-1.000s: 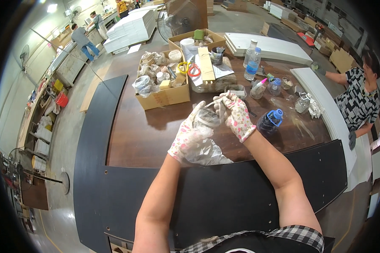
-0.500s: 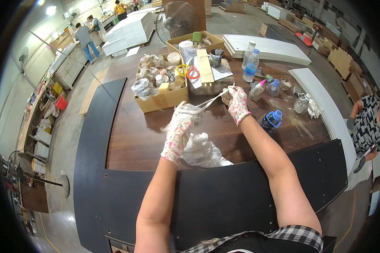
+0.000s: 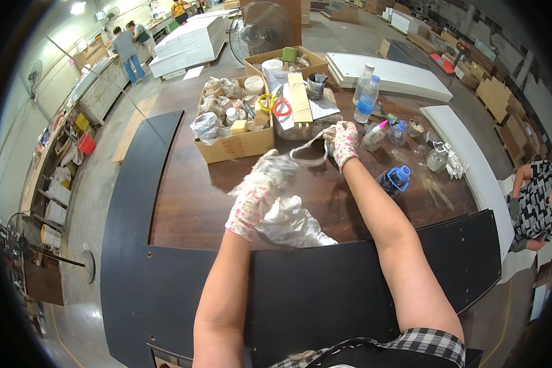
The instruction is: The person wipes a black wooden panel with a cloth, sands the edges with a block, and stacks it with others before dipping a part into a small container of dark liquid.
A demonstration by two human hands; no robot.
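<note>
My left hand, in a white floral work glove, is closed around a whitish bundle that looks like crumpled thin plastic; motion smears both. From that bundle a pale, limp strip hangs in a loose loop across to my right hand. The right hand wears a matching glove, its fingers pinched on the strip's other end. Below the left hand, a crumpled white plastic bag lies on the brown tabletop, next to the black panel's edge.
A cardboard box of bagged parts stands ahead, beside scissors and a wooden strip. Bottles and jars stand at right. Black panels border the near side. Another person is at far right.
The strip has gone from nearly taut to a slack, drooping loop. My left hand has shifted slightly left and down; my right hand has turned a little, still pinching the strip.
</note>
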